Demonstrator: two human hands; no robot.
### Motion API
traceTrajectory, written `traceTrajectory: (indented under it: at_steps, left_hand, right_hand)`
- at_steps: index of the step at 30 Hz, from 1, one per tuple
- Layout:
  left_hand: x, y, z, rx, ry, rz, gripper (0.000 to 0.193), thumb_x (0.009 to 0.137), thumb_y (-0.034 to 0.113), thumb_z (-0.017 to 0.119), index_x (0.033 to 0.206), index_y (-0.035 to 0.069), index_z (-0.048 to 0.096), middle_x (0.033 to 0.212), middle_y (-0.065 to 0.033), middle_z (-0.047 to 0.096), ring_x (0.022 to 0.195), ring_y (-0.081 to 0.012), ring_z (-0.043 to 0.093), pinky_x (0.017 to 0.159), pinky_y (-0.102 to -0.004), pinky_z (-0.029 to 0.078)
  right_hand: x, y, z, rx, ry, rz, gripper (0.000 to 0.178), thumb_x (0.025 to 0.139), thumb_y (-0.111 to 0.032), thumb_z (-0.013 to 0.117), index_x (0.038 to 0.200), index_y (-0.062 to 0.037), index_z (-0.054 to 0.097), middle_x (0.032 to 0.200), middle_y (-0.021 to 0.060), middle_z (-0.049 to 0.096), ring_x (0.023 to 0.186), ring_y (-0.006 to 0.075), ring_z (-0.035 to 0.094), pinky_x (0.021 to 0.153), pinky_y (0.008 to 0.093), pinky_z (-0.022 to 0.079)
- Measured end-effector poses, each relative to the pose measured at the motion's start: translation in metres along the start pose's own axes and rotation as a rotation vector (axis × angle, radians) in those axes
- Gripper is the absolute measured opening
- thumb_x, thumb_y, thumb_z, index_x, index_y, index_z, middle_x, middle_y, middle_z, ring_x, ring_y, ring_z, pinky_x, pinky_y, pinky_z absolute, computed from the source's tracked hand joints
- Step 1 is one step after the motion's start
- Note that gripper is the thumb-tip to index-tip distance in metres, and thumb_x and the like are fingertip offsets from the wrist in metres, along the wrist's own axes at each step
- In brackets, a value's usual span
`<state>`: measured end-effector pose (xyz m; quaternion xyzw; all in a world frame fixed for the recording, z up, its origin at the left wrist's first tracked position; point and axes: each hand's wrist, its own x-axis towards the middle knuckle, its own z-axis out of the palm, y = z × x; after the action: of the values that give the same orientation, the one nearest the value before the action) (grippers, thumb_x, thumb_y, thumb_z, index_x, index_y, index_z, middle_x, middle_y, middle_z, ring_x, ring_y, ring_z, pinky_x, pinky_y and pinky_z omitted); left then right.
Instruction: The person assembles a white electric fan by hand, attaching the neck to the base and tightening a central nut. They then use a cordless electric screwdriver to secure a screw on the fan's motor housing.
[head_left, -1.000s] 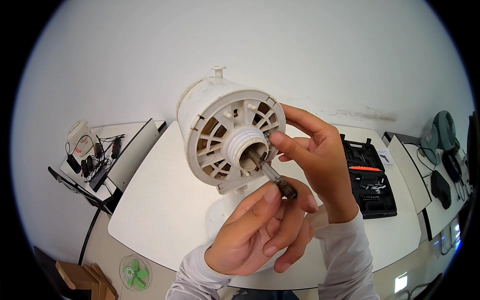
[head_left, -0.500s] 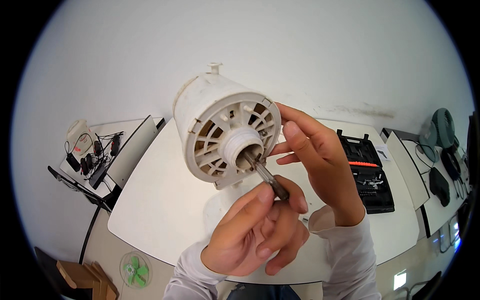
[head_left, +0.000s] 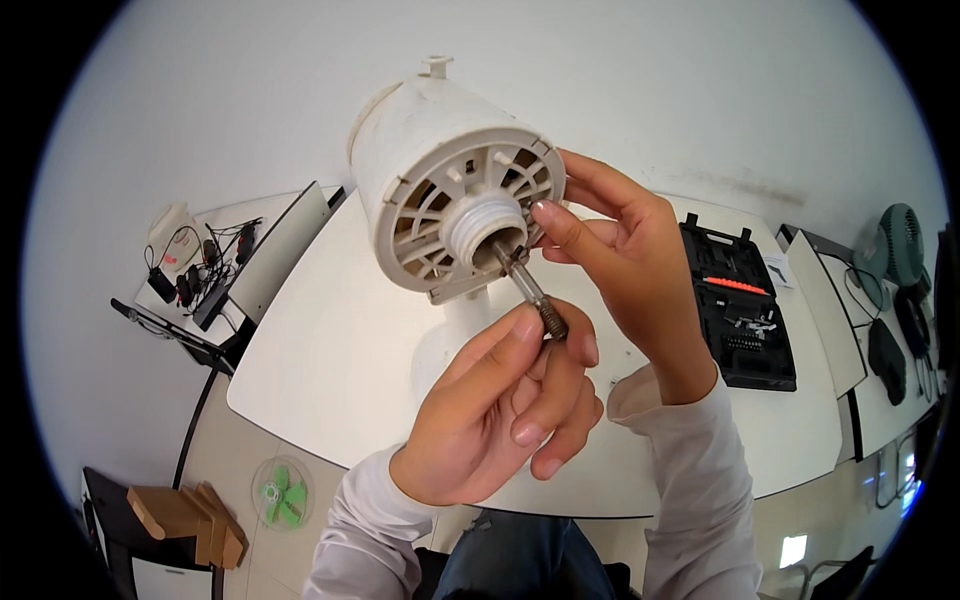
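A white fan motor housing (head_left: 400, 130) stands before me on its stand, its slotted front face turned toward me. From the threaded collar (head_left: 478, 222) at its middle sticks out a metal shaft (head_left: 523, 278) with a threaded tip. My left hand (head_left: 490, 400) is closed, thumb and forefinger at the shaft's tip. My right hand (head_left: 640, 265) grips the right rim of the housing, thumb on the front and fingers partly hidden behind it. Something small shows by that thumb, too small to name.
The housing is above a white table (head_left: 310, 370). An open black tool case (head_left: 745, 345) with an orange-red tool (head_left: 738, 286) lies at its right. Further right is a green fan (head_left: 900, 245); on the left, tangled cables (head_left: 215, 265). Green fan blades (head_left: 283, 495) and cardboard (head_left: 190, 520) are on the floor.
The housing and both hands sit higher in the view, as does the table. My right thumb has come down onto the housing's rim. The shaft's threaded tip now shows more clearly.
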<state>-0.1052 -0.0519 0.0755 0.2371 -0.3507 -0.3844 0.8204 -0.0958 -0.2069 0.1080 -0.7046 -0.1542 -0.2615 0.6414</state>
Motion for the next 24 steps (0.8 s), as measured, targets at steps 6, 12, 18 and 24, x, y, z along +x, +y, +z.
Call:
traceTrajectory:
  at_steps: [6, 12, 18, 24]
  left_hand:
    - [-0.008, -0.009, 0.004, -0.018, 0.034, -0.034, 0.040, 0.102, 0.035, 0.022, 0.102, 0.001, 0.044, 0.058, 0.0017, 0.039, 0.050, -0.0135, 0.042, 0.051, -0.0233, 0.033]
    - [-0.016, -0.017, -0.001, 0.023, 0.074, -0.053, 0.039, 0.102, 0.035, 0.024, 0.102, 0.002, 0.045, 0.058, 0.0018, 0.040, 0.052, -0.0135, 0.042, 0.052, -0.0236, 0.033]
    - [-0.026, -0.029, -0.006, 0.054, 0.103, -0.086, 0.038, 0.102, 0.036, 0.026, 0.102, 0.003, 0.045, 0.059, 0.0016, 0.040, 0.053, -0.0138, 0.043, 0.054, -0.0242, 0.034]
    - [-0.034, -0.042, -0.013, 0.059, 0.137, -0.098, 0.036, 0.102, 0.035, 0.027, 0.101, 0.004, 0.046, 0.059, 0.0014, 0.040, 0.055, -0.0139, 0.043, 0.056, -0.0244, 0.035]
  right_hand:
    - [-0.009, 0.007, -0.002, 0.035, 0.025, -0.020, 0.045, 0.084, -0.010, 0.066, 0.125, 0.0023, 0.051, 0.112, 0.0175, 0.062, 0.082, 0.0136, 0.066, 0.072, 0.0236, 0.054]
    - [-0.016, 0.009, 0.002, 0.048, 0.051, -0.028, 0.046, 0.084, -0.010, 0.066, 0.126, 0.0012, 0.051, 0.112, 0.0182, 0.062, 0.083, 0.0144, 0.066, 0.072, 0.0236, 0.053]
    - [-0.028, 0.024, 0.006, 0.068, 0.109, -0.131, 0.040, 0.083, -0.011, 0.067, 0.120, -0.0025, 0.057, 0.108, 0.0167, 0.064, 0.078, 0.0126, 0.065, 0.069, 0.0215, 0.050]
    - [-0.039, 0.037, 0.006, 0.022, 0.146, -0.188, 0.036, 0.082, -0.005, 0.067, 0.117, -0.0046, 0.060, 0.103, 0.0128, 0.066, 0.078, 0.0117, 0.066, 0.066, 0.0202, 0.050]
